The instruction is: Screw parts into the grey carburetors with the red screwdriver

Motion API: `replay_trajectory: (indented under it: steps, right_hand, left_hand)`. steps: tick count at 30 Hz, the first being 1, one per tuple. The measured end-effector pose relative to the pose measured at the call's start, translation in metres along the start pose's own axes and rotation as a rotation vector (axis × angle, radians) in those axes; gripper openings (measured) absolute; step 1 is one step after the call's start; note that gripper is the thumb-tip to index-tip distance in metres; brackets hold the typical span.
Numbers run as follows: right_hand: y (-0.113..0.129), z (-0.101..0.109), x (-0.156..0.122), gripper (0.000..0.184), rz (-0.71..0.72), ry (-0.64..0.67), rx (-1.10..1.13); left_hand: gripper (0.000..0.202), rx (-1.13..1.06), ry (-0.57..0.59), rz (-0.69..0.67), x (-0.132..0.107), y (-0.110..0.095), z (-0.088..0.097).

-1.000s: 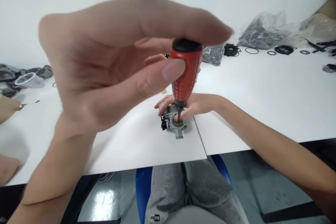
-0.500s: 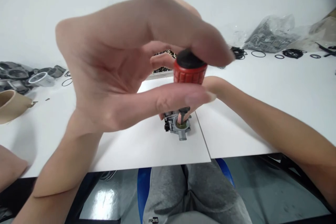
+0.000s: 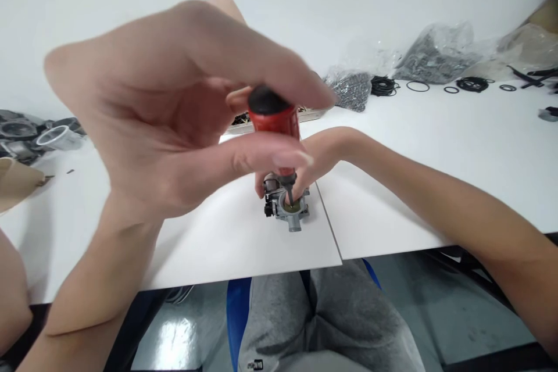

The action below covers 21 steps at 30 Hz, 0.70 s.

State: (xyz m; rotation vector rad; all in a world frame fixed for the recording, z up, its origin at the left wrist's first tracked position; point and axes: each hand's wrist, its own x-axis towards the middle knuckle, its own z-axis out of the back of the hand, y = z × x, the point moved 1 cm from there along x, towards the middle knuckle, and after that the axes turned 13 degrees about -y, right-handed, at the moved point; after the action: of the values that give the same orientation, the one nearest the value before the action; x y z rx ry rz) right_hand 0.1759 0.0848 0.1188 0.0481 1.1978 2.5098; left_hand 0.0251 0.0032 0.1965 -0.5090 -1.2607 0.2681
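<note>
— So, what is changed?
— Screwdriver (image 3: 274,119) is regripped lower by left hand (image 3: 174,110), tip kept in carburetor (image 3: 285,209), which is pinned on table (image 3: 457,128) by right hand (image 3: 322,154); turning seems ongoing.

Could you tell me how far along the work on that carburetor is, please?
Done: the carburetor stands on the white table, steadied by the right hand. In hand: the left hand grips the red screwdriver, its tip down in the carburetor's top opening. Left: the screwdriver is not yet withdrawn, so the brass part inside seems unfinished; how deep it sits cannot be told.
</note>
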Motion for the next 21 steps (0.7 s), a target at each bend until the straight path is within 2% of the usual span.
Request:
replay_trajectory:
  steps: [3, 5, 8, 10, 14, 15, 16, 19, 21]
  right_hand:
    - [0.0022, -0.0013, -0.0002, 0.042, -0.004, 0.038, -0.023]
    - [0.0034, -0.0019, -0.0002, 0.042, -0.011, 0.046, -0.033]
    - [0.0023, -0.0022, 0.0001, 0.042, -0.013, 0.028, -0.018]
    - [0.0008, -0.0023, 0.0005, 0.041, 0.007, -0.001, 0.000]
    - [0.0008, -0.0026, 0.0007, 0.038, 0.019, -0.039, 0.035]
    - [0.0015, -0.0027, 0.0006, 0.038, 0.000, -0.035, 0.034]
    - [0.0022, -0.0029, 0.0005, 0.039, -0.025, -0.023, 0.027]
    - [0.0044, -0.0027, 0.0003, 0.044, -0.095, 0.035, 0.000]
    - [0.0054, -0.0021, 0.0002, 0.047, -0.108, 0.071, -0.003]
  left_hand:
    - [0.066, 0.029, -0.011, 0.155, -0.0050, 0.0032, -0.0011]
    - [0.060, 0.065, -0.007, 0.187, -0.0057, 0.0063, -0.0001]
    - [0.043, 0.076, 0.005, -0.008, -0.0028, 0.0103, 0.0014]
    - [0.035, 0.062, 0.003, -0.072, -0.0014, 0.0106, 0.0017]
    - [0.043, 0.093, 0.032, 0.187, -0.0010, 0.0068, 0.0020]
    - [0.047, 0.093, 0.053, 0.200, -0.0011, 0.0061, 0.0023]
    - [0.051, 0.089, 0.061, 0.183, -0.0013, 0.0061, 0.0027]
    - [0.057, 0.040, 0.033, -0.022, -0.0023, 0.0086, 0.0044]
    - [0.061, 0.057, 0.021, -0.060, -0.0028, 0.0105, 0.0054]
